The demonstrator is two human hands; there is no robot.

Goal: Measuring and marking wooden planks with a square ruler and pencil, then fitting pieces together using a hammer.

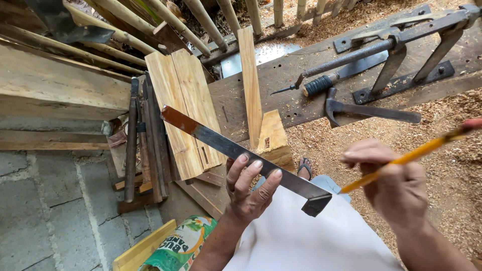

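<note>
My left hand grips a long flat metal square, a dark steel blade with a rusty tip pointing up-left and a short angled foot near my lap. My right hand holds a yellow pencil whose tip rests close to the square's angled end. Just beyond the square a small pale wood block stands on the ground, with a narrow wooden slat leaning behind it. Both hands hover above my lap, covered in pale cloth.
Two light wooden boards lean beside several dark metal rods. A hammer, an awl-like tool and a metal frame lie on a dark plank. Sawdust covers the ground at right. A green bag sits at bottom.
</note>
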